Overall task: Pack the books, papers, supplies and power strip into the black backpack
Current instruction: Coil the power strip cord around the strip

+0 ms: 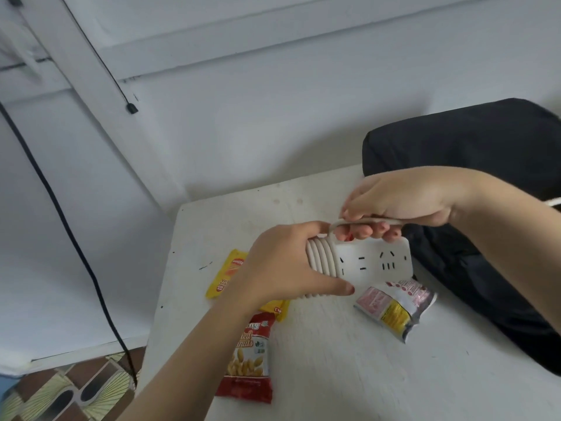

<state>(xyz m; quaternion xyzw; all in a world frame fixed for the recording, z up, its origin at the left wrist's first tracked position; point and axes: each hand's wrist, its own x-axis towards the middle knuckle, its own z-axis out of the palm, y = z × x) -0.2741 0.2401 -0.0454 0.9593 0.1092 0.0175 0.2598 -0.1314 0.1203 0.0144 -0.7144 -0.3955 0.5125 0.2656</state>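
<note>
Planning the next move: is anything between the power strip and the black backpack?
Nothing visible. The white plastic power strip, gripped by the left hand, its cord in the right hand, hangs beside the black fabric backpack. The pink snack packet lies below, on the table. The backpack's opening isn't visible.

We see a pale white wall [273, 132] across the upper half of the frame, in soft, even light. Horizontal ledges cross it near the top. A broad white beam [88, 86] slants from the upper left down toward the centre. A thin black cord [91, 47] runs along the beam and ends in a small black plug [132, 109]. At the left edge, a thicker black cable [60, 214] sweeps down to the floor [60, 393], tiled in brown, cream and black fan shapes. In the lower centre and right is a white table [334, 369], scuffed, with faint brownish stains near its far edge.
</note>
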